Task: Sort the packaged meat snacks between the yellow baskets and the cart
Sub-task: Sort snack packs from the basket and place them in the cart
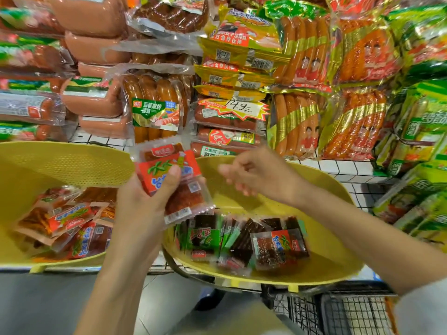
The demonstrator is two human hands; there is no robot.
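Red snack packets (173, 181), pinched under the thumb of the left hand (145, 199), are best taken singly by the right hand (256, 175), its empty fingers loosely curled above the yellow basket (338, 257).

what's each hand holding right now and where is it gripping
The left hand pinches a small stack of snack packets by their lower left side, thumb pressed on the front. The right hand holds nothing.

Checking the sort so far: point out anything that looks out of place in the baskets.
One red-labelled packet lies in the right basket among green-labelled dark packets; it looks like the red ones piled in the left basket, likely missorted.
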